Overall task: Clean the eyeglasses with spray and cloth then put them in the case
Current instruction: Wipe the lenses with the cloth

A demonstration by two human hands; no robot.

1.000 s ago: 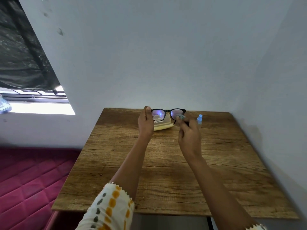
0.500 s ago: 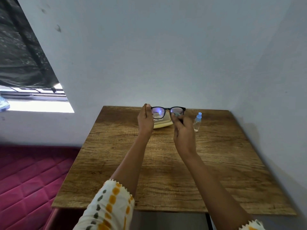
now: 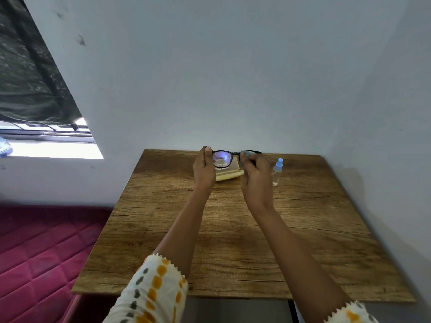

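The left hand (image 3: pixel 204 170) grips one end of the black-framed eyeglasses (image 3: pixel 222 157), held above the grainy wooden table (image 3: pixel 233 229). The right hand (image 3: pixel 256 180) pinches a small grey cloth (image 3: pixel 244 155) onto the other lens.

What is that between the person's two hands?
Black-framed eyeglasses, seen in the head view: the left hand grips one end, the right hand pinches a pale cloth against the other lens. A yellow case lies behind.

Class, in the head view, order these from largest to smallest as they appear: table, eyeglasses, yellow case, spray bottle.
1. table
2. eyeglasses and yellow case: unsure, the case is partly hidden
3. spray bottle, smallest
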